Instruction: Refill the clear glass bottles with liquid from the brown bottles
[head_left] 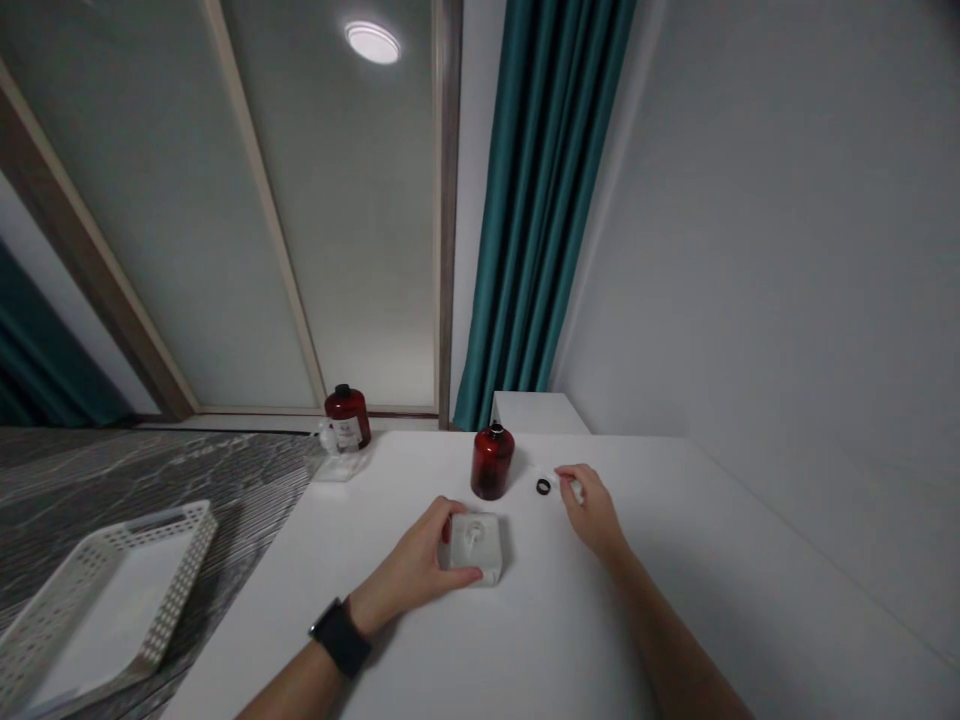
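Observation:
My left hand (420, 565) wraps round a small whitish square box (487, 565), thumb at its near side and fingers at its far left. A small clear shape shows on the box's top. My right hand (592, 512) is closed in a pinch at the table, over something small and pale that I cannot make out. Just left of those fingertips lies a black ring (543, 487). Behind the box stands an amber bottle (491, 470), upright, with an uncovered-looking neck. A second amber bottle (346, 425) with a white label and black cap stands at the far left.
A clear lidded-looking piece (337, 465) lies by the labelled bottle at the white table's (540, 640) left edge. A white perforated basket (161, 600) rests lower, on the left. Beyond the table are a white block (540, 410), a teal curtain (547, 200) and glass doors (345, 220).

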